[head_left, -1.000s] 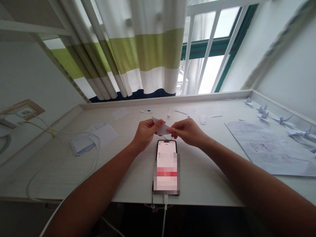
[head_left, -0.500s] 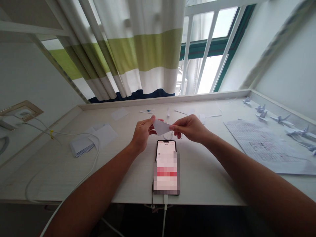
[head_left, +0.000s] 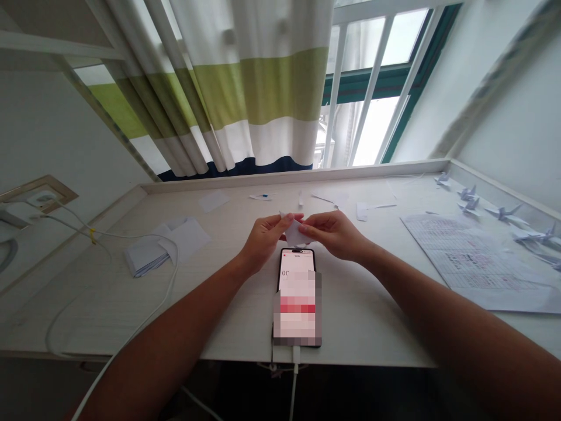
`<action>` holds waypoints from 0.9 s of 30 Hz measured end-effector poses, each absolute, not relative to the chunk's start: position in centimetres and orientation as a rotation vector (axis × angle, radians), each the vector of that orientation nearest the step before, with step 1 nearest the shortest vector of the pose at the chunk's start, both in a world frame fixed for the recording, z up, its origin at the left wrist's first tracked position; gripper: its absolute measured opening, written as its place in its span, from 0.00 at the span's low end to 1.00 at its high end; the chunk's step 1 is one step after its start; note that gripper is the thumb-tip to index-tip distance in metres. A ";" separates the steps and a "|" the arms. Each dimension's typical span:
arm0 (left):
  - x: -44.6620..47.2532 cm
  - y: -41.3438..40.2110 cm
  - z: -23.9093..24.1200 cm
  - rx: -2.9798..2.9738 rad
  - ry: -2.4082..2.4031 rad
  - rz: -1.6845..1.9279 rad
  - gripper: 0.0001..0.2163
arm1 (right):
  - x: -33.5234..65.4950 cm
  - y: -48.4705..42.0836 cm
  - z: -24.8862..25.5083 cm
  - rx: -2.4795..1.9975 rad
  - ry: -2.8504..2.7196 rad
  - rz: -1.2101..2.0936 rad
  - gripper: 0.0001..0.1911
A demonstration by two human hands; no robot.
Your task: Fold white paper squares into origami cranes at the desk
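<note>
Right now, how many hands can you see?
2: the left hand and the right hand, pinching opposite sides of one small paper, near the top end of the phone. No other hand shows; some fingers are partly hidden.

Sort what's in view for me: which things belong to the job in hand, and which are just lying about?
Likely in the job:
small white paper, pinched between both hands
left hand
right hand

Seemingly just lying about:
phone, with a white cable
paper stack, on the left
marked sheet, on the right
folded paper figures, far right
</note>
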State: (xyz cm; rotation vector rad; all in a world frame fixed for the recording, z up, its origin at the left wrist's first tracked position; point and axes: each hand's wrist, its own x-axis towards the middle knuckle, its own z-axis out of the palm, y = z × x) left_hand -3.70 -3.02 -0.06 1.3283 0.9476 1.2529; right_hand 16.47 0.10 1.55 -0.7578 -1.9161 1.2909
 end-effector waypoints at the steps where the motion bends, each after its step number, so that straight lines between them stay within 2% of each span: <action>1: -3.7 -3.0 -0.1 1.324 0.943 1.270 0.21 | 16.4 -0.1 1.6 -0.760 -1.911 1.262 0.18; 13: -4.1 -2.7 0.0 1.463 1.052 1.514 0.13 | 16.4 0.1 1.8 -0.735 -1.918 1.147 0.16; 27: -4.1 -3.2 0.9 1.383 1.004 1.506 0.13 | 16.6 0.2 2.0 -0.735 -1.890 1.243 0.17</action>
